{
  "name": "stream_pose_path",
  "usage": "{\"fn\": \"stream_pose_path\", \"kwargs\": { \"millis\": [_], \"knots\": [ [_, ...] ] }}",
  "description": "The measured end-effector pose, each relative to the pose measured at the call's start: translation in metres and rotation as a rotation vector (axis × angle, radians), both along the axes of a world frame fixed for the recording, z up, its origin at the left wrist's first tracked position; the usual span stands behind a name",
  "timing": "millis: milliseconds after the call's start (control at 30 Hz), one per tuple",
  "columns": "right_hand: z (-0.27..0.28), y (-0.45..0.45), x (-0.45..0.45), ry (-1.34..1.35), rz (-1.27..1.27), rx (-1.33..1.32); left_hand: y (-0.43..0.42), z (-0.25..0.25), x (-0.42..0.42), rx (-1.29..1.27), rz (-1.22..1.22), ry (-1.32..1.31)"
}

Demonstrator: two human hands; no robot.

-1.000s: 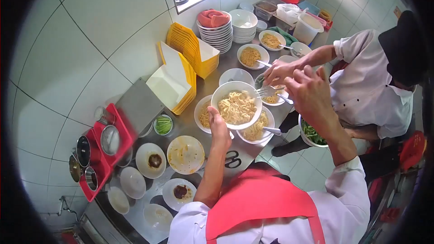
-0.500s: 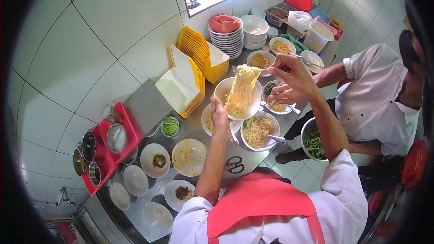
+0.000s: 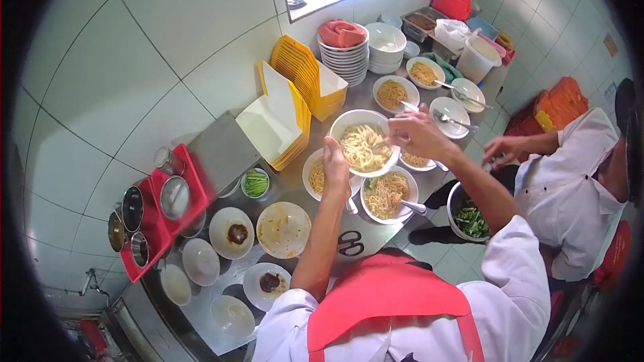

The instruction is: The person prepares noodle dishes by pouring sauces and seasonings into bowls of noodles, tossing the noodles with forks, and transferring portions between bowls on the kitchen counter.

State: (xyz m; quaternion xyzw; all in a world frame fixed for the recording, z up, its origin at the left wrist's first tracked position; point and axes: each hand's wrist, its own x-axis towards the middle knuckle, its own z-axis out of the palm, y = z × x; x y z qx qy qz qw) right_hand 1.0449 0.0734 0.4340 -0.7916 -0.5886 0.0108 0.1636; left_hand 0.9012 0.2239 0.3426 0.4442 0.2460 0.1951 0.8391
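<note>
My left hand (image 3: 335, 164) is closed on the near left rim of a white bowl (image 3: 341, 122), raised over the counter. Pale noodles (image 3: 364, 147) lie inside it. My right hand (image 3: 421, 135) is closed at the bowl's right side, slightly blurred; whatever it grips reaches toward the noodles but is too smeared to name. Just below stands a bowl of noodles with a spoon (image 3: 414, 207) resting on its rim. Another noodle bowl (image 3: 315, 175) sits partly behind my left wrist, and a third (image 3: 416, 159) is partly covered by my right side.
Used bowls (image 3: 284, 230) and black-handled scissors (image 3: 350, 243) lie nearer. Yellow-edged paper trays (image 3: 295, 87), stacked bowls (image 3: 344, 64) and a red tray (image 3: 176, 209) line the wall side. At right, a co-worker's hand (image 3: 504, 149) hovers above a tub of greens (image 3: 469, 218).
The noodles my right hand held high above the bowl are down in it now. My right hand is lower. The co-worker's hand has pulled back right from the bowls.
</note>
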Motion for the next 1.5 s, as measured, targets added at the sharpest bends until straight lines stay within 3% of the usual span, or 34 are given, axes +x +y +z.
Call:
{"fn": "stream_pose_path", "kwargs": {
  "millis": [33,100,267,333,367,433,567,633,800,867,933,1000,1033,1067,1133,1200,1267,1300,1367,1400,1467,1500],
  "knots": [
    [-0.016,0.001,0.009,-0.015,0.012,0.002,-0.001,0.002,-0.003,-0.005,0.021,0.023],
    [-0.041,-0.009,0.023,0.646,-0.151,0.198,0.0,0.01,-0.012,-0.027,0.012,0.075],
    [0.006,-0.009,0.013,0.55,-0.117,0.269,0.005,0.01,-0.023,-0.051,0.021,0.056],
    [0.046,-0.013,-0.006,-0.636,-0.193,0.093,0.007,0.01,-0.023,0.029,0.061,0.117],
    [0.064,-0.013,-0.019,-0.637,-0.197,0.094,0.008,0.006,-0.024,0.031,0.058,0.116],
    [0.091,-0.009,-0.037,-0.535,-0.256,0.043,0.01,-0.003,-0.021,0.033,0.077,0.108],
    [0.001,0.004,-0.004,-0.4,-0.051,0.086,0.006,0.0,-0.023,-0.011,0.059,0.122],
    [-0.022,0.006,0.01,0.445,-0.081,0.194,0.01,-0.012,-0.019,0.105,0.09,0.088],
    [-0.001,0.003,0.023,0.652,-0.014,0.393,0.007,0.013,-0.035,-0.02,0.053,0.139],
    [0.011,0.003,0.017,0.823,-0.05,0.434,0.008,0.006,-0.031,-0.052,0.065,0.029],
    [0.0,-0.013,0.009,0.726,-0.104,0.347,0.006,0.002,-0.03,-0.066,0.104,0.015],
    [0.006,-0.026,-0.005,-0.157,-0.176,0.038,0.013,-0.004,-0.022,-0.07,0.154,-0.02],
    [0.02,-0.025,-0.006,-0.304,-0.256,-0.041,0.015,-0.015,-0.021,0.03,0.158,0.004],
    [0.029,-0.022,-0.007,-0.305,-0.258,-0.042,0.013,-0.017,-0.02,0.132,0.155,0.032],
    [0.039,-0.012,-0.009,-0.525,-0.167,0.108,0.009,-0.012,-0.015,0.082,0.16,0.061],
    [-0.009,-0.003,0.009,-0.545,-0.061,0.138,0.003,0.001,-0.012,0.036,0.135,0.093],
    [-0.057,0.003,0.036,0.313,-0.098,0.189,0.007,-0.012,-0.001,0.048,0.135,0.087],
    [-0.061,0.005,0.047,0.294,-0.08,0.191,0.012,-0.031,0.007,0.143,0.18,0.095],
    [-0.058,0.004,0.06,0.677,-0.068,0.422,0.016,-0.04,0.016,0.234,0.233,0.07],
    [-0.056,0.004,0.072,0.676,-0.067,0.429,0.019,-0.044,0.023,0.24,0.232,0.067],
    [-0.031,0.006,0.089,0.508,-0.089,0.353,0.018,-0.039,0.032,0.636,0.3,0.12],
    [-0.022,0.01,0.095,0.453,-0.003,0.443,0.018,-0.038,0.037,0.639,0.291,0.128]
  ]
}}
